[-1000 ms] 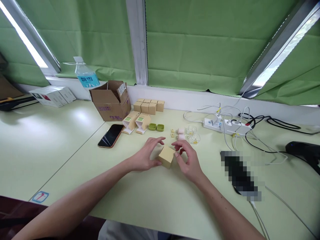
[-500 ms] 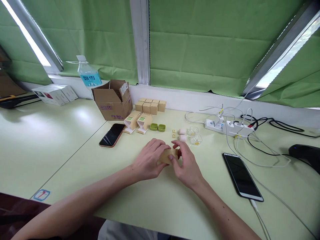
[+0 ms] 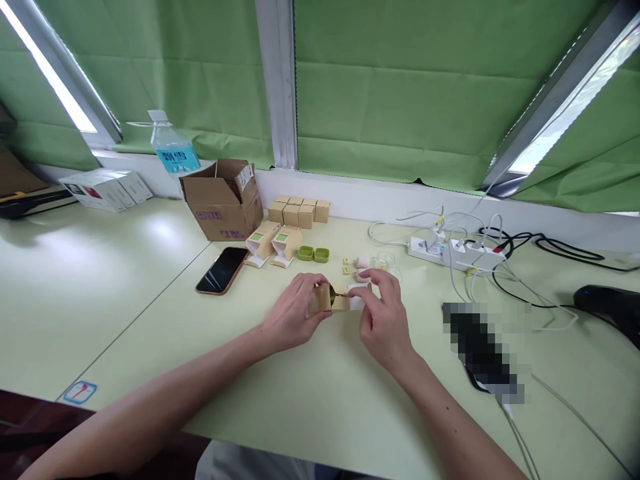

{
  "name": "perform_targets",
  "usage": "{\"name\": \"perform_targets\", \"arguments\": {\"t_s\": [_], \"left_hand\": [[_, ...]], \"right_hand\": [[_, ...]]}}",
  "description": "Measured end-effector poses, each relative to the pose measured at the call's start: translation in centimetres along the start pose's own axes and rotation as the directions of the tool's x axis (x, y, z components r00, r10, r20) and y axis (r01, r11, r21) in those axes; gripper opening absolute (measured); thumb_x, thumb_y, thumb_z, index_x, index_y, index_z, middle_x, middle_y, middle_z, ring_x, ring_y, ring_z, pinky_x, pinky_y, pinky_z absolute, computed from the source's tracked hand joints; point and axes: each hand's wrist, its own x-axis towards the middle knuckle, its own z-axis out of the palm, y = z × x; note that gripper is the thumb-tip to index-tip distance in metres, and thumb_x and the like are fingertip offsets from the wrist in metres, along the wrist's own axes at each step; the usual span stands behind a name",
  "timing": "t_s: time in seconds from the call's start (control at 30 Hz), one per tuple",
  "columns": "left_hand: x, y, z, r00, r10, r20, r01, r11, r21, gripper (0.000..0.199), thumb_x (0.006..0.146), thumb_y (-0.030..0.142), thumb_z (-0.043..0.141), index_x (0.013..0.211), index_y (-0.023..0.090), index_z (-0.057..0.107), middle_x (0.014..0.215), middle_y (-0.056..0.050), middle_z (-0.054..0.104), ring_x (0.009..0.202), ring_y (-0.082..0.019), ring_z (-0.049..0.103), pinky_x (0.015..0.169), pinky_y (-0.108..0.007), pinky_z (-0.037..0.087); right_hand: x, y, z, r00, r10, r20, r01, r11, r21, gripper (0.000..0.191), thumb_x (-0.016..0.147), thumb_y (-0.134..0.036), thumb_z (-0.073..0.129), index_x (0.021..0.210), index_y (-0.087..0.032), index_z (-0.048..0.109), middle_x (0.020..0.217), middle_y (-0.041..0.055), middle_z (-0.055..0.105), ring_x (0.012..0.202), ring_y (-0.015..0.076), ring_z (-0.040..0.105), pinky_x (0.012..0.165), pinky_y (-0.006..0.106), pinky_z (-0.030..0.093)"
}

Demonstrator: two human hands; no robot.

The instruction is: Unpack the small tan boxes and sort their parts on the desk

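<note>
My left hand is closed round a small brown cardboard box above the table, its right end open. A dark olive thing shows in the mouth of the box, with a thin part running right. Thumb and index finger of my right hand are bent together at that part, beside the white inside of a flap; exactly what they pinch is hard to make out. Just beyond my hands lie two tiny yellow pieces, pale pink pieces and clear cups, partly hidden.
Two green trays, two opened cartons and several small closed boxes stand behind. A large carton and a phone are left. A power strip, cables and a blurred-out dark device lie right.
The small box has come open at its right end, and the dark olive thing now shows. My right hand has shifted right, away from the box body. The view has turned slightly.
</note>
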Motion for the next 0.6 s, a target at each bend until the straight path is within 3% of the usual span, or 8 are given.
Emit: {"name": "perform_targets", "arguments": {"t_s": [0.1,0.23,0.37,0.5,0.6], "left_hand": [[-0.1,-0.1,-0.1,0.997,0.063,0.038,-0.065,0.996,0.065,0.044,0.098,0.023,0.071,0.137,0.026,0.05,0.128,-0.012,0.064,0.118,-0.03,0.063,0.098,-0.046,0.059],[0.0,0.1,-0.3,0.994,0.059,0.087,-0.072,0.985,0.155,0.033,0.101,0.025,0.067,0.132,0.027,0.056,0.127,-0.012,0.063,0.118,-0.03,0.064,0.093,-0.043,0.061],[0.1,0.3,-0.4,0.994,0.047,0.096,-0.062,0.984,0.166,0.042,0.103,0.027,0.065,0.143,0.027,0.052,0.129,-0.013,0.063,0.121,-0.03,0.065,0.093,-0.042,0.063],[0.1,0.5,-0.4,0.993,0.043,0.114,-0.063,0.982,0.178,0.053,0.103,0.026,0.063,0.153,0.027,0.045,0.128,-0.013,0.064,0.121,-0.031,0.065,0.089,-0.043,0.064],[-0.1,0.8,-0.3,0.991,0.047,0.123,-0.071,0.976,0.204,0.058,0.103,0.025,0.063,0.157,0.028,0.041,0.129,-0.014,0.063,0.121,-0.032,0.064,0.086,-0.044,0.065]], "right_hand": [[-0.1,0.0,0.3,0.999,-0.029,0.033,0.029,0.999,-0.02,0.05,0.081,0.009,0.046,0.11,-0.024,0.071,0.137,0.0145,0.059,0.139,0.0356,0.047,0.108,0.059,0.057],[-0.1,-0.5,0.1,0.997,0.036,0.064,-0.036,0.999,0.007,0.045,0.091,0.004,0.048,0.12,-0.023,0.07,0.141,0.0144,0.059,0.142,0.0351,0.043,0.113,0.06,0.055],[0.1,-1.1,-0.2,0.994,0.067,0.083,-0.069,0.997,0.021,0.024,0.1,-0.009,0.055,0.108,-0.023,0.072,0.142,0.0139,0.059,0.144,0.0366,0.041,0.115,0.062,0.052],[0.2,-1.3,-0.2,0.993,0.083,0.082,-0.081,0.996,-0.021,0.025,0.104,-0.018,0.057,0.122,-0.024,0.073,0.147,0.0155,0.057,0.147,0.0378,0.038,0.116,0.064,0.051],[0.3,-1.3,-0.3,0.996,0.07,0.045,-0.069,0.997,-0.03,0.02,0.104,-0.018,0.058,0.102,-0.023,0.077,0.145,0.0145,0.059,0.146,0.0379,0.039,0.115,0.063,0.051]]}}
